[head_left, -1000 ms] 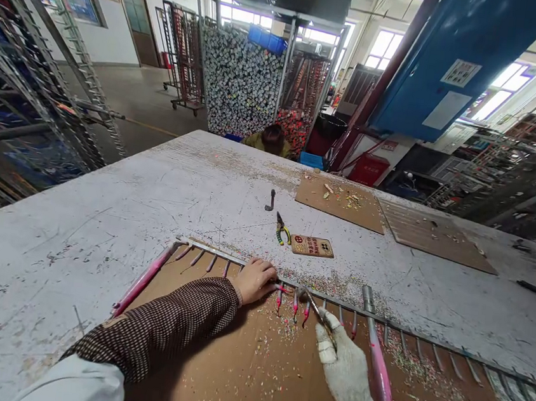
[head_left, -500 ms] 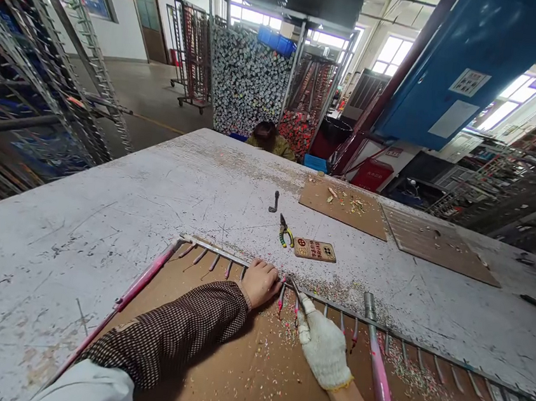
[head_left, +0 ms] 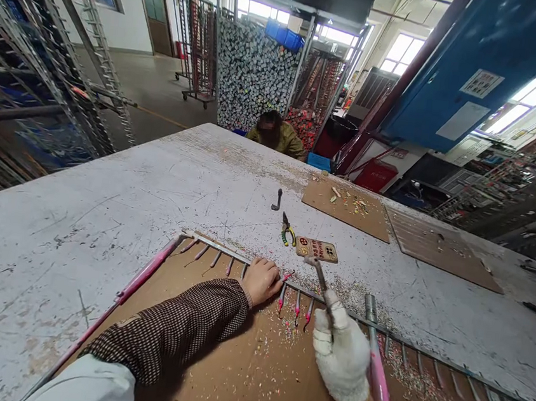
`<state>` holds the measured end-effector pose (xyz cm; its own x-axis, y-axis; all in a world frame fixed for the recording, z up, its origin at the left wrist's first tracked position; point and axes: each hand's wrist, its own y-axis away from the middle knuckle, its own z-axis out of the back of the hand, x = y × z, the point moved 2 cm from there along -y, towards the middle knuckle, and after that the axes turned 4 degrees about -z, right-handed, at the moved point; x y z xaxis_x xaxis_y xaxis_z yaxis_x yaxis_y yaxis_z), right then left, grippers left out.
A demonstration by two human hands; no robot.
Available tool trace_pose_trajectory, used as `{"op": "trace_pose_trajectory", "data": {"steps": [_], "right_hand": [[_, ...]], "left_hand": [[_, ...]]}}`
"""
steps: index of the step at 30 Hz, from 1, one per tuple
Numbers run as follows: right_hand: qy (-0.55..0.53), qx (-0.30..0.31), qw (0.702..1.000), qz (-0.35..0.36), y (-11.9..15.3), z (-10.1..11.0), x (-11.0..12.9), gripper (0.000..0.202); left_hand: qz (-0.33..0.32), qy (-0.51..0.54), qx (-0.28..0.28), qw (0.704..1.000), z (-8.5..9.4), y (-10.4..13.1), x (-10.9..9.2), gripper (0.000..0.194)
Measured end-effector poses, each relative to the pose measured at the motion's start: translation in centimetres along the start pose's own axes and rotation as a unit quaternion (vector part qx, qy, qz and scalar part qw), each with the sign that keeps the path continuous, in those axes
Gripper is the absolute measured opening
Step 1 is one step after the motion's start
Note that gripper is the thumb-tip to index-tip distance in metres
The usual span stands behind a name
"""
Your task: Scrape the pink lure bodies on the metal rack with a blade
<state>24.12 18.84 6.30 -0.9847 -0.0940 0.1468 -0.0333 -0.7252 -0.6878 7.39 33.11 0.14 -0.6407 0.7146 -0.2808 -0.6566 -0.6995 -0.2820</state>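
My bare left hand (head_left: 262, 281) is closed on the thin metal rail (head_left: 224, 249) of a rack, its fingers wrapped over the bar. Small hooks hang from the rail, and several beside that hand carry pink paint. In a white knit glove, my right hand (head_left: 342, 349) is closed round the handle of a slim metal tool with a short bent head (head_left: 321, 279), much like a small hammer. Its head is raised above the rail, apart from it. Pink tubes (head_left: 150, 271) form the rack's side parts. Beneath the rack lies brown cardboard (head_left: 240, 370) strewn with paint chips.
Pliers (head_left: 288, 229), a patterned phone-like slab (head_left: 318, 250) and a bent metal piece (head_left: 277, 199) lie beyond the rail on the white table (head_left: 120, 191). Two brown boards (head_left: 343, 211) are farther right. A person (head_left: 277, 134) is at the far edge. Racks (head_left: 38, 61) stand left.
My right hand has lifted the tool off the rail and moved slightly right, turning its head upward. My left hand stays on the rail. The person across has raised their head a little.
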Motion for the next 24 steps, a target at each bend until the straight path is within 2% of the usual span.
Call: {"op": "trace_pose_trajectory", "data": {"steps": [3,4,5,6,9,11,12,13,15,16,17,18,21,22,23,24], "right_hand": [[0.087,0.141,0.986,0.026,1.2,-2.0,-0.1,0.045],[0.100,0.176,0.979,0.020,1.5,-2.4,-0.3,0.046],[0.095,0.185,0.978,0.007,1.6,-2.5,-0.5,0.046],[0.073,0.167,0.983,-0.009,1.6,-2.2,-0.7,0.047],[-0.009,0.033,0.998,-0.054,1.4,-0.6,-1.2,0.054],[-0.014,-0.019,0.997,-0.074,1.4,-0.2,-1.3,0.057],[-0.002,-0.010,0.997,-0.072,1.4,-0.3,-1.2,0.054],[0.013,0.030,0.998,-0.062,1.4,-0.7,-1.1,0.050],[0.037,0.147,0.988,-0.041,1.5,-1.6,-0.8,0.042],[0.042,0.190,0.980,-0.043,1.4,-1.8,-0.7,0.041],[0.040,0.206,0.976,-0.056,1.3,-1.9,-0.7,0.042],[0.031,0.191,0.978,-0.078,1.2,-1.7,-0.7,0.043],[-0.008,0.049,0.991,-0.125,0.9,-0.8,-0.8,0.049],[-0.007,0.042,0.993,-0.114,0.9,-0.8,-0.7,0.049],[0.006,0.068,0.993,-0.096,1.0,-1.1,-0.6,0.049],[0.024,0.119,0.990,-0.069,1.1,-1.5,-0.5,0.048]], "left_hand": [[0.003,0.009,-0.006,1.000,-0.1,0.0,0.0,0.021],[0.003,0.013,-0.007,1.000,-0.1,-0.1,0.0,0.021],[0.001,0.018,-0.007,1.000,-0.2,-0.1,0.1,0.020],[0.000,0.022,-0.007,1.000,-0.2,-0.1,0.1,0.019],[0.002,0.031,-0.003,1.000,-0.1,-0.1,0.1,0.019],[0.007,0.033,0.000,0.999,0.0,-0.1,0.1,0.020],[0.008,0.033,0.004,0.999,0.0,-0.1,0.1,0.020],[0.010,0.033,0.009,0.999,0.0,-0.2,0.1,0.020],[0.012,0.029,0.015,0.999,0.0,-0.2,0.2,0.021],[0.012,0.028,0.017,0.999,-0.1,-0.3,0.2,0.021],[0.010,0.026,0.020,0.999,-0.1,-0.3,0.2,0.020],[0.009,0.026,0.021,0.999,-0.1,-0.3,0.2,0.020],[0.008,0.026,0.026,0.999,0.0,-0.4,0.3,0.020],[0.009,0.026,0.027,0.999,0.0,-0.4,0.3,0.020],[0.011,0.025,0.027,0.999,0.1,-0.4,0.3,0.020],[0.012,0.023,0.030,0.999,0.1,-0.4,0.3,0.021]]}}
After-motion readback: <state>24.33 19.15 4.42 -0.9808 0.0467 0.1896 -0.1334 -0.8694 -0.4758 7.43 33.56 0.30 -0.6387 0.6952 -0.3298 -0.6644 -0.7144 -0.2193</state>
